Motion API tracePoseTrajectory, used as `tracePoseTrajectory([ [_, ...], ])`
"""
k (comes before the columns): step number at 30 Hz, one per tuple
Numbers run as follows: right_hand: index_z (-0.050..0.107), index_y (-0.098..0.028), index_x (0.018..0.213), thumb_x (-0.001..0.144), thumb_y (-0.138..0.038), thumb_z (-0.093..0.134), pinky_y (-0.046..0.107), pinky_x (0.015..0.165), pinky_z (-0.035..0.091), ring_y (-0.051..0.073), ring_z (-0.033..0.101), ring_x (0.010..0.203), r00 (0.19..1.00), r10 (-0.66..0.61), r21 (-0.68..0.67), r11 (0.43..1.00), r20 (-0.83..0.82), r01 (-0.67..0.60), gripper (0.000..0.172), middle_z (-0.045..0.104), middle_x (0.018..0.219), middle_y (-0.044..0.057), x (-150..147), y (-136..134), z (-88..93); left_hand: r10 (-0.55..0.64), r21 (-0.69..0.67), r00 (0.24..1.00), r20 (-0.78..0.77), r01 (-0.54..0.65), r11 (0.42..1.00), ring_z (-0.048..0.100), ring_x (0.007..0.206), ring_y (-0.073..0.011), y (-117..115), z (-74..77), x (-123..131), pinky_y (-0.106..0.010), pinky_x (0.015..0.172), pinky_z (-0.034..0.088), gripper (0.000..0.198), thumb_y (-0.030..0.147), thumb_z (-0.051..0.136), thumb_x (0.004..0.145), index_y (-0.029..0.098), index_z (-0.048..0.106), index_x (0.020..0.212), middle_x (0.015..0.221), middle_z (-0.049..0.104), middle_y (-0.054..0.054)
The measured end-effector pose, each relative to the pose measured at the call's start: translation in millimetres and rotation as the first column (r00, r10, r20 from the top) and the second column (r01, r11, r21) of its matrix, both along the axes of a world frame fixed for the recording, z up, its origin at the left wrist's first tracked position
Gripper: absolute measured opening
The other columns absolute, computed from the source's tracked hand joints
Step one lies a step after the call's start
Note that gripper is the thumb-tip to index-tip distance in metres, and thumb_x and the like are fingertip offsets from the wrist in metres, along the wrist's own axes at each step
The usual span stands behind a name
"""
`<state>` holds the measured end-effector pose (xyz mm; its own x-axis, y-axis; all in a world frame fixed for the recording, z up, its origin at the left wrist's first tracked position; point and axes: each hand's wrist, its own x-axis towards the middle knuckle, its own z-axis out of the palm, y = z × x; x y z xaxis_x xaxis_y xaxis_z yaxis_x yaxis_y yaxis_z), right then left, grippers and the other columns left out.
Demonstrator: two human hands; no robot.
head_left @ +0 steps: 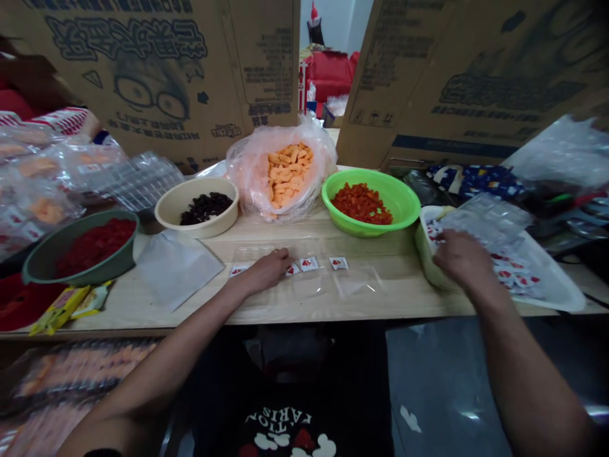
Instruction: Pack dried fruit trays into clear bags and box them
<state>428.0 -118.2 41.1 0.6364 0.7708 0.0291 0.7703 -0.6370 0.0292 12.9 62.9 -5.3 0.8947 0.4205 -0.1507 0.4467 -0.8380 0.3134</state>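
Wooden desk (399,279), left hand (266,270) half-curled on clear plastic tray (309,285) beside small sachets (309,264), right hand (464,257) curled at white tub (425,260) — grip unclear in both, green bowl (403,198) behind

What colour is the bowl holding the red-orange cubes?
Bright green bowl, best seen in the head view.

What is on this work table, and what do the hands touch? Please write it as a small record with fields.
Left hand: on a clear plastic tray, beside small red-and-white sachets
Right hand: at a pale basin with more sachets
Bowls: cream bowl of dark dried fruit; bright green bowl of orange-red pieces; dark green bowl of red pieces
Bag: plastic bag of orange pieces
Surface: light wooden table
Behind: printed cardboard boxes
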Motion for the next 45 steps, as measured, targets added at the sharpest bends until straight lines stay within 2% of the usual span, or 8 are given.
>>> tracePoseTrajectory([
  [3,0.058,-0.008,0.128,0.092,-0.03,0.053,0.035,0.075,0.046,0.03,0.066,0.095,0.95,-0.146,-0.283,0.957,-0.274,0.066,0.042,0.065,0.12,0.026,51.7,-13.5,-8.9,0.019,-0.065,0.999,0.031,-0.017,0.998,0.055,0.101,-0.0229,4.8,2.5,0.6,-0.033,0.087,0.045,0.021,0.024,0.051,0.094,0.019,0.06,0.112,0.112,0.054,-0.009],
  [12,0.066,-0.019,0.094,0.085,-0.021,0.056,0.035,0.078,0.046,0.026,0.067,0.09,0.961,-0.111,-0.165,0.984,-0.252,0.07,0.014,0.072,0.105,0.018,57.6,-10.3,-25.7,0.103,-0.05,0.992,0.071,-0.1,0.994,0.058,0.093,-0.0205,-0.1,4.3,-0.4,-0.033,0.084,0.049,0.033,0.047,0.06,0.093,0.017,0.058,0.107,0.112,0.051,-0.009],
  [19,0.068,-0.022,0.072,0.075,-0.013,0.061,0.036,0.079,0.046,0.025,0.066,0.08,0.901,0.05,-0.175,0.975,-0.43,-0.138,0.012,0.075,0.09,0.013,64.7,-23.1,-14.5,0.119,0.042,0.993,0.011,-0.119,0.992,0.062,0.095,-0.0229,-18.9,6.3,8.9,-0.033,0.083,0.05,0.03,0.042,0.055,0.094,0.018,0.062,0.11,0.113,0.055,-0.009],
  [29,0.066,-0.017,0.087,0.085,-0.017,0.054,0.034,0.074,0.042,0.025,0.063,0.082,0.963,-0.104,-0.164,0.984,-0.247,0.065,0.012,0.071,0.095,0.019,40.4,-23.2,2.8,0.279,-0.057,0.95,0.139,-0.274,0.96,0.063,0.097,-0.0223,-20.5,-0.4,20.0,-0.031,0.081,0.047,0.022,0.013,0.055,0.085,0.018,0.061,0.105,0.105,0.067,-0.007],
  [32,0.061,-0.013,0.112,0.091,-0.02,0.048,0.036,0.075,0.042,0.029,0.064,0.089,0.969,-0.245,0.171,0.953,-0.042,0.248,0.026,0.07,0.104,0.022,21.0,-29.5,17.1,0.432,-0.204,0.867,0.25,-0.389,0.898,0.063,0.076,-0.0166,-21.6,-1.3,14.5,-0.027,0.07,0.045,0.015,0.017,0.055,0.087,0.02,0.06,0.101,0.084,0.068,0.0],
  [36,0.059,-0.015,0.114,0.089,-0.018,0.041,0.032,0.081,0.045,0.025,0.066,0.089,0.993,-0.104,0.55,0.827,-0.052,0.115,0.031,0.07,0.103,0.016,-29.0,-19.8,20.5,0.55,-0.206,0.791,0.268,-0.511,0.835,0.06,0.066,-0.0145,-32.5,-4.1,14.8,-0.025,0.066,0.041,0.022,0.016,0.054,0.087,0.021,0.061,0.107,0.074,0.065,0.003],
  [41,0.06,-0.014,0.117,0.09,-0.02,0.039,0.028,0.066,0.049,0.021,0.067,0.072,0.879,0.104,0.409,0.906,-0.464,0.109,0.035,0.072,0.089,0.01,-89.2,22.0,-24.6,0.528,0.098,0.83,0.18,-0.55,0.83,0.063,0.084,-0.0227,-52.2,-5.0,22.2,-0.032,0.073,0.045,0.02,0.021,0.048,0.094,0.017,0.067,0.096,0.093,0.066,-0.009],
  [45,0.06,-0.009,0.125,0.09,-0.015,0.038,0.031,0.075,0.051,0.024,0.07,0.085,0.936,0.11,0.227,0.973,-0.334,-0.033,0.041,0.074,0.099,0.015,-104.0,42.3,-51.0,0.341,0.235,0.919,0.199,-0.383,0.893,0.059,0.102,-0.0281,-68.9,-13.7,19.9,-0.041,0.088,0.048,0.033,0.032,0.039,0.102,0.017,0.067,0.108,0.112,0.062,-0.015],
])
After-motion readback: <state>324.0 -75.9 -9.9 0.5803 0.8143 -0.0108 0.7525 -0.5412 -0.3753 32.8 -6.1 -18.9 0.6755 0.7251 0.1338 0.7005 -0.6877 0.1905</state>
